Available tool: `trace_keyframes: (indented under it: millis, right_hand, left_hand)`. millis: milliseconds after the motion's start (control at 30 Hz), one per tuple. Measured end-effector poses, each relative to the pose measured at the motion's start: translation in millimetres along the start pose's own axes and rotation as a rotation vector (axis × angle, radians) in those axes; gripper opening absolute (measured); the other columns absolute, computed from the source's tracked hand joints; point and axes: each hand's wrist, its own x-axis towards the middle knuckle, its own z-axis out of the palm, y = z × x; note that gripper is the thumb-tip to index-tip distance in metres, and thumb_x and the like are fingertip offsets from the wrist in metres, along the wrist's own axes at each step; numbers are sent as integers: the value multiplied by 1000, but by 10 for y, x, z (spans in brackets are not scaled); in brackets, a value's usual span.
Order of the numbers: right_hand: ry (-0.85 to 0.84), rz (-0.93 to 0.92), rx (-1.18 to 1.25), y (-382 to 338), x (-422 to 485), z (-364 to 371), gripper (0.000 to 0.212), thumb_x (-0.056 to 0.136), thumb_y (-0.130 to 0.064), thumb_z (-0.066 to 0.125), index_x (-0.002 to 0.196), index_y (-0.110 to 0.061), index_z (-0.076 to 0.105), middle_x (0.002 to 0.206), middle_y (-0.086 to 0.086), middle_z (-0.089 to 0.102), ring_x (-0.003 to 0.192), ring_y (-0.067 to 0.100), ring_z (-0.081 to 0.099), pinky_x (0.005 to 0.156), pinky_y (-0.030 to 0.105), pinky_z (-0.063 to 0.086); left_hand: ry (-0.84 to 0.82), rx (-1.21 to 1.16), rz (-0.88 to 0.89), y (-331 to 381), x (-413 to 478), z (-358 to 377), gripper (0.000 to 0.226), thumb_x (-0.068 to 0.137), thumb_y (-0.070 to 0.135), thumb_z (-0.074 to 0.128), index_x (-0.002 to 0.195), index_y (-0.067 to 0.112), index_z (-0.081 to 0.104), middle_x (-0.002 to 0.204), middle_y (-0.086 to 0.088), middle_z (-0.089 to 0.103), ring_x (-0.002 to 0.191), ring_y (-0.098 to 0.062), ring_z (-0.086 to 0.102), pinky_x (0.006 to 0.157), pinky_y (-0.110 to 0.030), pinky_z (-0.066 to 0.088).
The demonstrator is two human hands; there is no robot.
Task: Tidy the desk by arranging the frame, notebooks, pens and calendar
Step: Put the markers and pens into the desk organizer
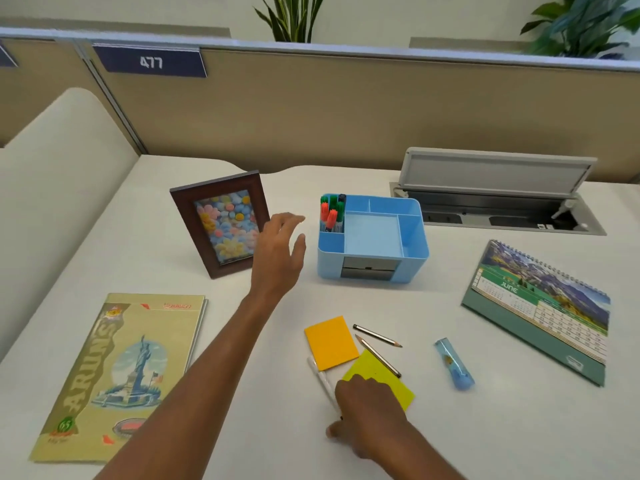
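Note:
A brown photo frame point(221, 223) with a flower picture stands upright at the back left. My left hand point(277, 251) hovers open between the frame and a blue organiser point(412, 244) that holds several markers point(331, 211). Stacked notebooks point(117, 375) lie at the front left. A June desk calendar point(543, 306) stands at the right. My right hand point(367, 417) rests over a white pen point(320, 375) and the corner of a yellow sticky pad point(384, 379); whether it grips the pen is unclear. Two pencils point(377, 336) and an orange sticky pad point(330, 342) lie beside it.
A light blue tube-shaped item point(455, 363) lies right of the pencils. An open cable hatch point(495, 188) is set into the desk at the back right. A tan partition point(346, 109) closes the far edge, and a cream panel point(52, 202) stands at the left.

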Motion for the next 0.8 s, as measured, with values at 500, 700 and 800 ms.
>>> trace_keyframes:
  millis: [500,700,800]
  right_hand:
    - [458,-21,218,382,-345,-1139,13,83,-35,69,78,-28,59,77,-9,61,72,12,57,61,30,45]
    - [854,-279,475,480,-101,-2050,10,81,-10,74,89,-13,71,76,2,69,68,21,66,60,28,58]
    - [993,-336,411,438,268,-2182,6,82,-7,71,88,-7,72,74,7,66,64,24,63,58,37,56]
  left_hand:
    - [-106,234,251,118,-404,62,39,83,13,71,120,5,64,124,-13,64,108,-27,63,87,-39,52]
    - [-164,213,203,73,-481,151,53,82,8,70,132,7,54,132,-10,59,117,-25,58,94,-36,48]
    - [-170,207,184,57,-506,190,57,79,7,71,133,7,53,135,-11,56,120,-26,56,95,-36,48]
